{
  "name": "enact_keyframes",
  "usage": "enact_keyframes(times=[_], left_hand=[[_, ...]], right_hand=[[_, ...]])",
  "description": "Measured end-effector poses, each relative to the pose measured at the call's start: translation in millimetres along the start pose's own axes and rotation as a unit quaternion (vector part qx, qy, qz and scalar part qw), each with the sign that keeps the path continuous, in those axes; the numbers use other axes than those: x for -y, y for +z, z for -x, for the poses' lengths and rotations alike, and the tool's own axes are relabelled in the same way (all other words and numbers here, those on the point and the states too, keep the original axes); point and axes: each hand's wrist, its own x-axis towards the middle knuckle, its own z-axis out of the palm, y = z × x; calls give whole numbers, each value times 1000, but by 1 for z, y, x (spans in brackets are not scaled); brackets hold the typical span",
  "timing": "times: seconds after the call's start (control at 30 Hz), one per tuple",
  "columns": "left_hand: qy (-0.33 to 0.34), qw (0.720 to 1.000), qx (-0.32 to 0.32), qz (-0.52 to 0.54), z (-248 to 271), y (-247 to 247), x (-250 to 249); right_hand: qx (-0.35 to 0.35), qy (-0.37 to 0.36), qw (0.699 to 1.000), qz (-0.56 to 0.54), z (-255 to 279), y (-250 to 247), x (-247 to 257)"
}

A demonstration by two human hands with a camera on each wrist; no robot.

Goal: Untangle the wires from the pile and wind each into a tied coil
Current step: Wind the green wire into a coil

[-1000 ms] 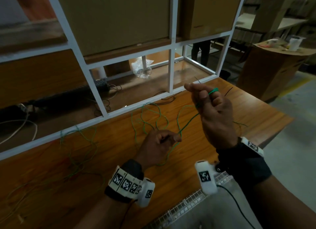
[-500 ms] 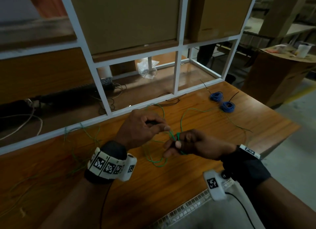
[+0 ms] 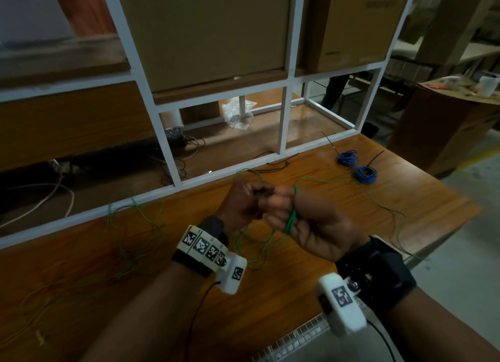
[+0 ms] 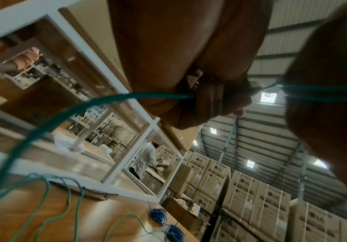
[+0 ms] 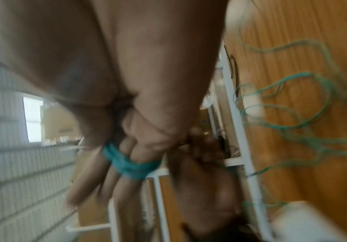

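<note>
Your two hands are up close together, just above the wooden table (image 3: 311,267). Your right hand (image 3: 311,221) has the green wire (image 3: 290,221) wound round its fingers (image 5: 114,176). In the right wrist view, the wire makes a tight green band (image 5: 130,165) across those fingers, which point nearly straight out. The thumb lies over the turns.

Your left hand (image 3: 243,199) is curled, with its fingertips touching your right hand's fingers. In the left wrist view, the wire (image 4: 158,95) goes into the pinch of your left fingers (image 4: 212,96). From there it runs a short way across to your right hand (image 4: 324,98) and wraps round it.

The rest of the green wire hangs down from your hands and lies in loose loops on the table. Some loops lie under your hands. More loops lie to the left, near the white frame (image 3: 284,120).

Two blue coils (image 3: 347,157) lie on the far right part of the table, just beside each other and well apart from your hands.
</note>
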Motion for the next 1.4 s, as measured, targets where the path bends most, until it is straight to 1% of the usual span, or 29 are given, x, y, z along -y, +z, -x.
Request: enact_keyframes(times=[0.07,0.13,0.17,0.2,0.27,0.3,0.33,0.37,0.4,0.43,0.47,0.5,0.53,0.57,0.6,0.63,0.67,0.7,0.73,0.77,0.8,0.9,1.0,1.07,1.17,1.23,1.3,1.33,1.4], left_hand=[[-52,998,-7,25,4,10,11],[-98,995,-10,17,12,20,18],[-110,994,-15,6,18,22,22],[-112,993,-20,-13,23,23,27],[-96,993,-18,-58,34,18,36],[-87,993,-12,-74,39,14,39],[-82,993,-7,-83,44,10,42],[-86,993,-6,-83,48,6,42],[-92,993,-13,-79,52,3,42],[-89,992,-23,-84,53,0,40],[-74,990,-32,-112,53,-2,37],[-53,984,-39,-163,52,-5,34],[-29,975,-38,-219,50,-8,29],[-9,964,-36,-264,47,-12,22],[5,956,-32,-292,44,-16,16],[18,950,-29,-310,40,-20,9],[26,945,-22,-325,36,-25,4],[32,941,-13,-336,32,-29,-3],[35,940,-6,-341,28,-33,-8],[38,939,-5,-341,24,-36,-11],[45,940,-9,-339,21,-39,-14],[65,947,-10,-313,10,-41,-17],[71,955,19,-289,-1,-31,-23],[63,965,29,-252,-10,-25,-24],[44,983,11,-176,-19,-18,-22],[43,991,-6,-125,-19,-9,-21],[44,994,0,-101,-17,0,-21],[34,995,12,-93,-15,4,-19],[-11,997,26,-66,-10,13,-17]], right_hand=[[-60,-73,995,-36,-11,-1,9],[-142,-141,979,-36,-17,-6,20],[-176,-172,969,-19,-20,-9,25],[-208,-201,957,6,-22,-12,29],[-291,-236,924,74,-22,-25,35],[-339,-250,896,140,-20,-33,37],[-395,-258,846,249,-16,-42,39],[-449,-249,767,386,-12,-53,39],[-478,-223,676,515,-6,-64,37],[-480,-182,604,610,0,-73,33],[-460,-135,568,669,3,-79,28],[-425,-94,556,708,7,-84,21],[-380,-58,557,736,11,-87,14],[-328,-19,566,756,14,-90,7],[-275,22,582,765,18,-93,2],[-230,69,608,757,21,-97,-1],[-194,119,651,724,24,-101,-5],[-167,159,704,671,27,-100,-9],[-151,180,758,609,31,-99,-14],[-140,187,801,550,34,-93,-18],[-134,197,828,507,36,-88,-22],[-105,232,868,426,42,-66,-24],[-11,248,889,385,38,-46,-22],[29,238,905,353,34,-36,-24],[44,206,942,262,29,-16,-23],[55,168,969,172,22,-2,-19],[59,97,986,123,11,11,-9],[57,59,991,106,4,17,-3],[53,-14,996,64,-12,28,13]])
